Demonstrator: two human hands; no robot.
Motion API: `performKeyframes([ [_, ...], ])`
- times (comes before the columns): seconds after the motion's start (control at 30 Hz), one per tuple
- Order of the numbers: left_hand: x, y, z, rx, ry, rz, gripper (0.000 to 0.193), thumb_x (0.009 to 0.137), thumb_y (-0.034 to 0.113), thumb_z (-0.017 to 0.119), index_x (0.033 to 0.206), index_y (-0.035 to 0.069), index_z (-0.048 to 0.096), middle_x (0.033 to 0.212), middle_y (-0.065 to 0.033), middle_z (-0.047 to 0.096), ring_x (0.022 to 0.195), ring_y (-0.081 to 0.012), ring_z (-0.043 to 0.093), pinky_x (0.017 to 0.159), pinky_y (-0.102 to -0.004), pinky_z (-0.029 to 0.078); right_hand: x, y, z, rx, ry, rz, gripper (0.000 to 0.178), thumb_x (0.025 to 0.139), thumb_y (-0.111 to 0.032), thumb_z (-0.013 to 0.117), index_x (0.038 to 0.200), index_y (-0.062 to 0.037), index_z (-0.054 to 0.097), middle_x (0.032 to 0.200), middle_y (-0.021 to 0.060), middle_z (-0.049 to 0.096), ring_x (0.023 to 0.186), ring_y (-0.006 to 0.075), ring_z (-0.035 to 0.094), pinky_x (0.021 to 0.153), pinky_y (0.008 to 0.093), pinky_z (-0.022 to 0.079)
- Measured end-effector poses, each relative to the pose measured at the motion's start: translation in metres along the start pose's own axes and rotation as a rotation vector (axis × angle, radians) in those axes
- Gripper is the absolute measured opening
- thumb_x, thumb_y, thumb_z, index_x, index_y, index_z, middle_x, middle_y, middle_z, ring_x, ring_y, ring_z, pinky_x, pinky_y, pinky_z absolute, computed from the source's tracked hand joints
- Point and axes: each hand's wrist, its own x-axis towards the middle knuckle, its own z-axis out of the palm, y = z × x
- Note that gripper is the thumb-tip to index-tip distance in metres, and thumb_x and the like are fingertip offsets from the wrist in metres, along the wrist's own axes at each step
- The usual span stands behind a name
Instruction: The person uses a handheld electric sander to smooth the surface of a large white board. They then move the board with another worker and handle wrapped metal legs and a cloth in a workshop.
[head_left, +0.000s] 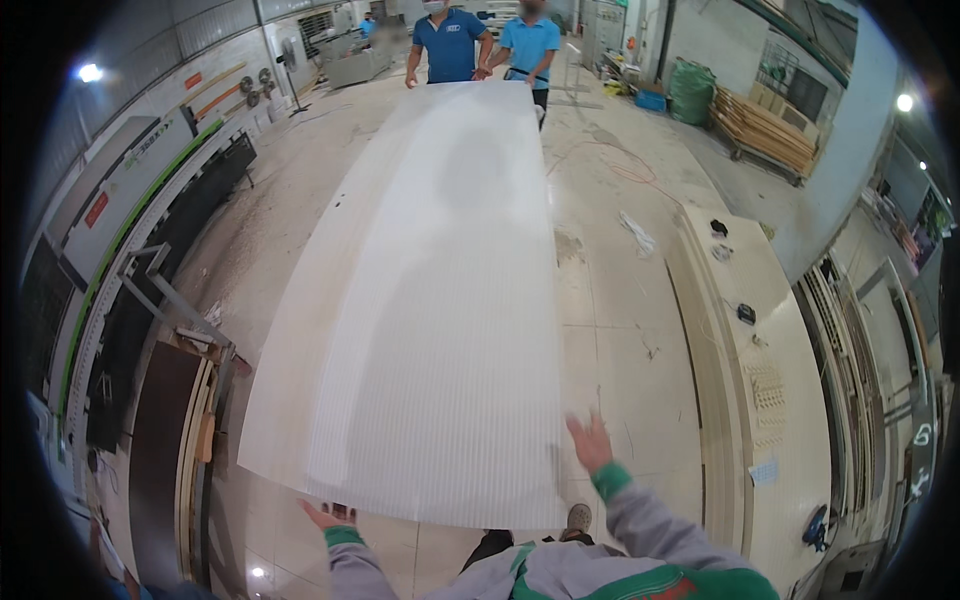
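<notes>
A long white ribbed sheet (450,330) stretches away from me, with a paler beige strip (300,400) showing along its left side. At its near left corner is my left hand (326,514), fingers stretched out close to the front edge; whether it touches the sheet I cannot tell. My right hand (590,441) is off the sheet's right edge, fingers spread and holding nothing. Two people in blue shirts stand at the far end, one in a dark blue shirt (450,45) and one in light blue (530,50), with hands near the sheet's edge.
On my right runs a stack of long cream panels (745,400) with small tools and a black tape-measure-like item (746,314) on top. A long machine (150,190) stands at left, near upright dark boards (165,430). Cables lie on the tiled floor (620,330).
</notes>
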Motion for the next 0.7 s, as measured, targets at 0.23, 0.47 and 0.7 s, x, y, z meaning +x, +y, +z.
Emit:
performKeyframes([
  [0.23,0.065,0.074,0.007,-0.098,-0.226,0.009,0.11,0.079,0.083,0.061,0.156,0.008,0.037,0.15,-0.0145,0.048,0.135,-0.0331,0.049,0.113,-0.0501,0.042,-0.108,0.134,0.034,0.641,-0.375,0.736,0.092,0.092,-0.065,0.064,0.142,0.0106,0.049,0.136,0.0197,0.062,0.12,0.032,0.063,0.104,0.0414,0.049],
  [0.47,0.093,0.067,0.041,0.109,-0.35,0.183,0.081,0.102,0.068,0.035,0.153,0.004,0.041,0.15,-0.0163,0.049,0.133,-0.0367,0.052,0.112,-0.0484,0.045,-0.095,0.12,0.031,0.391,-0.206,0.838,0.076,0.094,-0.06,0.064,0.131,0.0056,0.058,0.125,0.0174,0.067,0.109,0.0279,0.068,0.093,0.0409,0.055],
  [0.7,0.053,0.006,0.03,0.092,-0.34,0.208,0.078,0.104,0.066,0.029,0.149,0.004,0.046,0.147,-0.0169,0.053,0.132,-0.0386,0.054,0.113,-0.0508,0.043,-0.07,0.115,-0.048,0.584,-0.036,0.756,0.068,0.099,-0.055,0.059,0.135,0.0029,0.056,0.12,0.0157,0.069,0.103,0.0305,0.071,0.086,0.0457,0.059],
])
